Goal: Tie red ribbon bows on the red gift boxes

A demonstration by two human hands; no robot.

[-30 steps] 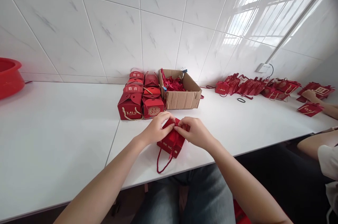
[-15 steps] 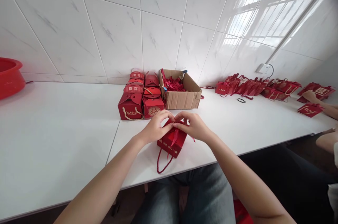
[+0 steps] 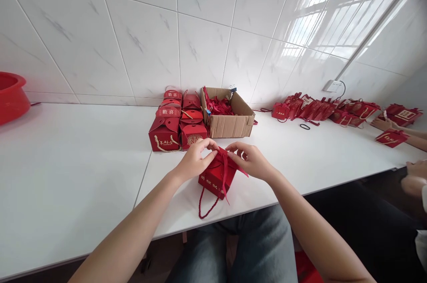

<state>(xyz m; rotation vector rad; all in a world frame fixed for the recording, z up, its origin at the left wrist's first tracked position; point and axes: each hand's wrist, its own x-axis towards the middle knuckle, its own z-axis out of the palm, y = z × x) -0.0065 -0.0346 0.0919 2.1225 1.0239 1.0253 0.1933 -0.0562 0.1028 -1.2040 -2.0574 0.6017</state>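
A small red gift box (image 3: 213, 179) with gold characters stands near the table's front edge, turned at an angle. Its twisted cord handle (image 3: 204, 212) droops onto the table. Across the top lies a red ribbon (image 3: 225, 171), looped at the middle, with one tail hanging down the front. My left hand (image 3: 196, 158) is at the box's upper left, thumb and fingers pinching the ribbon. On the other side, my right hand (image 3: 248, 159) pinches the ribbon at the upper right. The fingertips partly cover the ribbon's loops.
Several red gift boxes (image 3: 164, 134) stand against the wall beside a cardboard box (image 3: 230, 126) of red ribbons. A red basin (image 3: 11, 100) sits far left. More boxes (image 3: 310, 108) line the right, where another person's hands (image 3: 383, 123) handle one. A black band (image 3: 304, 127) lies nearby.
My hands have drawn apart from the middle of the box top, the right one moving right. The ribbon's knot and front tail now show more. At far right, the other person's hands have shifted.
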